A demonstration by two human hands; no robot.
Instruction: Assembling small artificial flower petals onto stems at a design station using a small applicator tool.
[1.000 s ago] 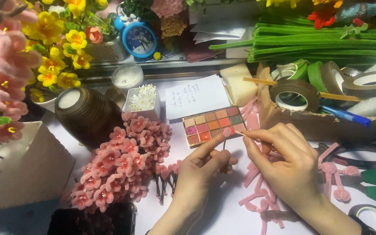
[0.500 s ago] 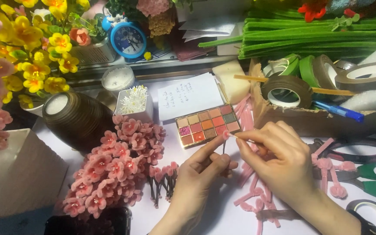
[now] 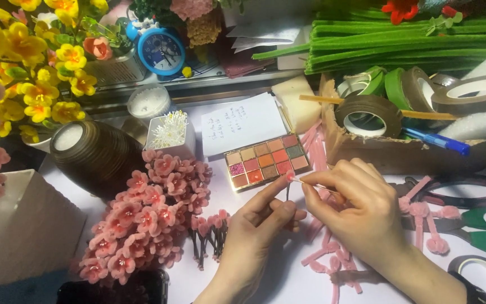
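Left hand [image 3: 254, 225] fingers pinching a small pink flower [image 3: 290, 177] on its stem, just below the makeup palette [image 3: 266, 161], right hand [image 3: 361, 211] fingers gripping a thin stick [image 3: 310, 184] touching the flower, pink blossom cluster [image 3: 147, 217] left of the palette on the bench [image 3: 288, 281].

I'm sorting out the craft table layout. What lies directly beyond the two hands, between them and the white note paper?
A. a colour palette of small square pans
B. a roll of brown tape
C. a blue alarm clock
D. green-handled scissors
A: the colour palette of square pans lies just past the left hand and right hand, below the note paper.
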